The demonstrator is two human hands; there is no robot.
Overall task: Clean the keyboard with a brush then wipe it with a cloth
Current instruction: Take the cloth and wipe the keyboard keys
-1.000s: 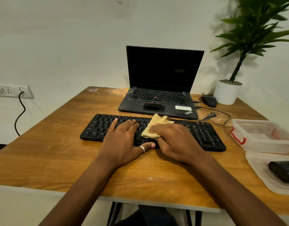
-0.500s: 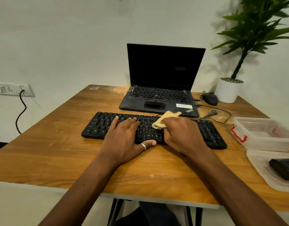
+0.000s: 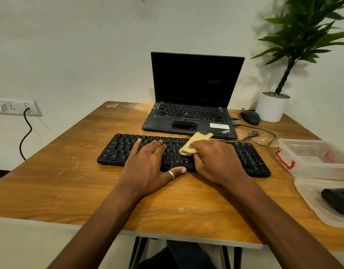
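A black keyboard [image 3: 116,150] lies across the middle of the wooden table [image 3: 50,181]. My left hand [image 3: 149,167] rests flat on its left-centre keys, fingers straight, a ring on the thumb. My right hand [image 3: 217,162] holds a folded yellow cloth [image 3: 194,144] against the keys just right of centre; the cloth sticks out past my fingers toward the laptop. The keys under both hands are hidden. A black object that may be the brush [image 3: 338,199] lies on a clear lid at the right.
An open black laptop [image 3: 194,90] stands behind the keyboard. A black mouse [image 3: 250,117], its coiled cable [image 3: 252,136] and a potted plant [image 3: 272,107] sit back right. A clear plastic box [image 3: 313,158] with red clips is at the right edge. A wall socket [image 3: 13,107] is left.
My right hand has slid the cloth from the keyboard's centre up and to the right, toward the top row. My left hand has stayed flat on the keys.
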